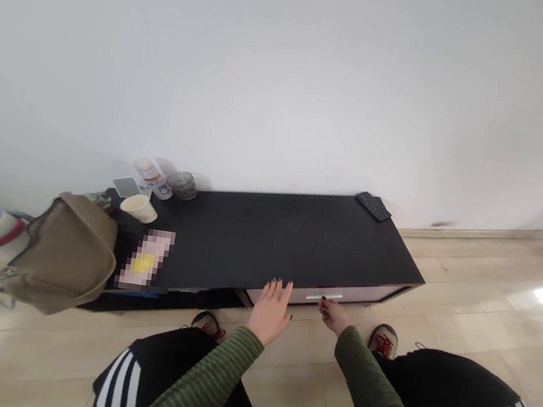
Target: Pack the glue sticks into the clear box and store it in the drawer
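A low black cabinet [267, 236] stands against the wall, with a pale drawer front [360, 295] on its right half. The drawer looks closed, and a silver drawer handle [311, 297] runs along it. My right hand [336, 317] is at this handle, its fingers curled in and pinched there; its fingertips are partly hidden. To the left of it, my left hand [270, 312] is flat, fingers stretched out, at the cabinet's front top edge. It holds nothing.
On the cabinet's left end are a brown bag [68, 249], a paper cup [139, 208], a spray can [153, 180], a dark glass jar [182, 185], a white-framed device [127, 187] and a blurred pink packet [162, 245]. Black remotes [376, 209] lie at the back right corner.
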Tool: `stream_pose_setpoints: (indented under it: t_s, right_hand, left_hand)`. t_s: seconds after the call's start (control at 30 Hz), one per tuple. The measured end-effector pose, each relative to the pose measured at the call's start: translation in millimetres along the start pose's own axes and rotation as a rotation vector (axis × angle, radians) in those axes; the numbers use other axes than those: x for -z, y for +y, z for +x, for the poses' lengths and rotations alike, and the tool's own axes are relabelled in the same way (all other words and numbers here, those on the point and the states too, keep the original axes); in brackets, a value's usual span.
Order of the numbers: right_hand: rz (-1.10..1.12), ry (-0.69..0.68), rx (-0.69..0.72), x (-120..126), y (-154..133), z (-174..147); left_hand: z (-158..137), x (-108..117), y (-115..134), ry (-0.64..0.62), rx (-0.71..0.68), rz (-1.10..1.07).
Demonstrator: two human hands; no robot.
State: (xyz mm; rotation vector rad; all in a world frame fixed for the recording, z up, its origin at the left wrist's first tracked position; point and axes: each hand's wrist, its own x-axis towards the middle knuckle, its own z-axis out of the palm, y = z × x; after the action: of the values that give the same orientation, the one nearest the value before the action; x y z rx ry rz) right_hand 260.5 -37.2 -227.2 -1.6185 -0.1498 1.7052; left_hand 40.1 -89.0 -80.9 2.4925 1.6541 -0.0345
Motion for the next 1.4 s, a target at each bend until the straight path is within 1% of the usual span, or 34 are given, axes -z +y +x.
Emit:
stream_pose_setpoints:
  t_s: [0.13, 0.23, 0.33, 0.43, 0.5, 0.53, 0.6, 0.63, 0.67, 0.7, 0.73, 0.8, 0.83, 0.87, 0.9, 0.97, 1.03, 1.1, 1.13, 1.17, 1.23, 1.33, 1.4]
  right_hand:
    - [-0.075, 0.015, 0.068, 1.0, 8.1, -1.0]
    - [-0.137, 0.019, 0.086, 4.3, 13.3, -7.4]
    - [-0.205, 0.01, 0.072, 15.7, 23.3, -22.5]
    - [-0.293, -0.027, 0.016, 33.0, 34.2, -49.4]
    - [-0.412, -0.129, -0.001, 41.9, 35.5, -72.6]
    - [-0.497, -0.213, 0.021, 43.9, 33.0, -84.7]
    - [-0.659, -0.389, 0.149, 41.4, 21.9, -106.4]
    - [-0.709, -0.435, 0.243, 37.1, 13.8, -114.8]
    - [-0.743, -0.442, 0.338, 31.3, 4.7, -120.8]
    - [-0.778, -0.413, 0.439, 24.5, -4.5, -124.2]
    - [-0.822, -0.349, 0.538, 17.3, -13.2, -124.9]
    - [-0.939, -0.163, 0.704, 4.1, -26.4, -119.8]
    - [-1.01, -0.07, 0.746, -1.2, -30.1, -114.9]
    - [-1.084, 0.004, 0.742, -5.4, -31.6, -109.3]
    - [-1.147, 0.05, 0.702, -8.2, -31.2, -103.6]
    - [-1.235, 0.076, 0.574, -10.0, -26.1, -93.7]
    - [-1.262, 0.078, 0.481, -7.1, -19.0, -87.6]
    - [-1.275, 0.082, 0.457, -1.3, -13.4, -86.0]
    - [-1.289, 0.088, 0.454, 2.0, -11.8, -86.9]
    - [-1.301, 0.092, 0.464, 5.2, -11.1, -88.7]
    - [-1.312, 0.083, 0.52, 9.8, -11.5, -95.4]
    - [-1.265, 0.027, 0.642, 10.3, -15.6, -111.8]
    - [-1.24, 0.032, 0.705, 8.6, -21.2, -126.7]
  left_hand:
    - [-0.8, -2.6, 1.1, 0.023, 0.009, -0.032]
    - [-0.4, -3.3, 1.2, 0.036, 0.015, -0.061]
    - [-1.0, -4.0, 4.3, 0.027, 0.039, -0.068]
    - [-7.4, -8.2, 15.8, -0.001, 0.066, -0.081]
    - [-16.0, -12.9, 27.7, -0.034, 0.025, -0.1]
    - [-20.9, -15.3, 33.9, -0.052, -0.01, -0.112]
    - [-30.6, -19.1, 44.4, -0.086, -0.071, -0.136]
    - [-34.6, -20.1, 48.2, -0.104, -0.088, -0.148]
    - [-37.8, -20.4, 51.0, -0.123, -0.096, -0.159]
    - [-40.1, -20.2, 52.8, -0.147, -0.103, -0.167]
    - [-41.7, -19.6, 54.2, -0.173, -0.109, -0.173]
    - [-44.0, -17.7, 56.8, -0.227, -0.116, -0.174]
    - [-45.2, -16.8, 58.6, -0.255, -0.118, -0.171]
    - [-46.8, -16.2, 61.0, -0.277, -0.123, -0.17]
    - [-48.9, -15.8, 64.0, -0.288, -0.135, -0.175]
    - [-54.9, -16.0, 71.2, -0.271, -0.214, -0.211]
    - [-62.8, -17.9, 79.0, -0.236, -0.364, -0.268]
    - [-71.6, -22.8, 85.9, -0.25, -0.506, -0.309]
    - [-76.0, -26.9, 88.9, -0.28, -0.548, -0.315]
    - [-80.2, -32.4, 91.4, -0.316, -0.565, -0.308]
    - [-87.9, -47.5, 95.3, -0.398, -0.551, -0.262]
    - [-96.1, -77.4, 99.7, -0.52, -0.539, -0.16]
    - [-98.0, -96.2, 101.8, -0.587, -0.53, -0.106]
